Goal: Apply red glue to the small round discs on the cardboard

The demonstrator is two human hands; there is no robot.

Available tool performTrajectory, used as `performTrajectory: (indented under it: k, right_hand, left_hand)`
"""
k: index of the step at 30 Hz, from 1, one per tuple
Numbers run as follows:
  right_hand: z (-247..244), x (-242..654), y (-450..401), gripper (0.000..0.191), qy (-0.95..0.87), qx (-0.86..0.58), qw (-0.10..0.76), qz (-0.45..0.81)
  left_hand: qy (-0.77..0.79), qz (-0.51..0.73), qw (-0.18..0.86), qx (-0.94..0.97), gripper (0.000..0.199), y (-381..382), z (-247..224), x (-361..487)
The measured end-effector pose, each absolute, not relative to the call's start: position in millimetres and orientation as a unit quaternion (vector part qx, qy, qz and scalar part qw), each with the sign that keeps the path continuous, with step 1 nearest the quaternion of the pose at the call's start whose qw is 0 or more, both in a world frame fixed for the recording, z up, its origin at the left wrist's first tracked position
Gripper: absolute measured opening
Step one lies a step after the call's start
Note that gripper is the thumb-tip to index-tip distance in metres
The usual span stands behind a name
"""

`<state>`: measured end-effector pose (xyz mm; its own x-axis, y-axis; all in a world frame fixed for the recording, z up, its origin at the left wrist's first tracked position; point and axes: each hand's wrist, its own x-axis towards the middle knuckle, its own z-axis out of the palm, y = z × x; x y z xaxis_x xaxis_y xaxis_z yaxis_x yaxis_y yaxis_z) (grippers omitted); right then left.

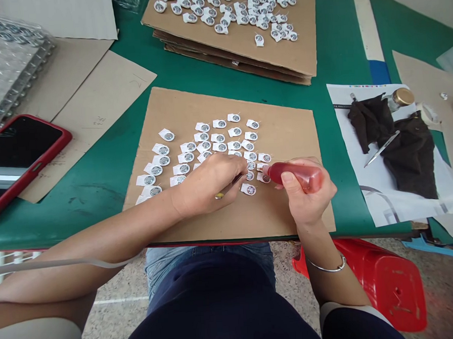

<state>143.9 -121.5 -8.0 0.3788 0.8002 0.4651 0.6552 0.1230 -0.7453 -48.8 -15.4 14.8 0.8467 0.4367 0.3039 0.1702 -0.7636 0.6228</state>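
My right hand (309, 193) is wrapped round a red squeeze bottle (297, 176), its tip pointing left at the small white tagged pieces. In my left hand (214, 183) a thin tool with a yellowish end (223, 192) is pinched; its other end is hidden by the fingers. Several white pieces with round silvery centres (166, 135) lie in loose rows on a brown cardboard sheet (214, 220). One such piece (248, 189) lies between my hands, close to the sheet's middle.
Behind is a cardboard stack (235, 42) bearing many similar pieces. A red-cased phone (29, 164) and bubble wrap (12, 64) are at the left. At the right, dark cloths (411, 154), tweezers (382, 148) and a gold-lidded jar (403, 97) rest on white paper.
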Motion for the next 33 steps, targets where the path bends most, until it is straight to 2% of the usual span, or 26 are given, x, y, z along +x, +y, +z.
performTrajectory:
  k: [33]
  right_hand:
    - [-8.8,142.5,-119.5,0.024,-0.565,-0.639,0.516,0.079]
  left_hand:
    - [0.187,0.237,0.326,0.896,0.008,-14.3,14.4,-48.9]
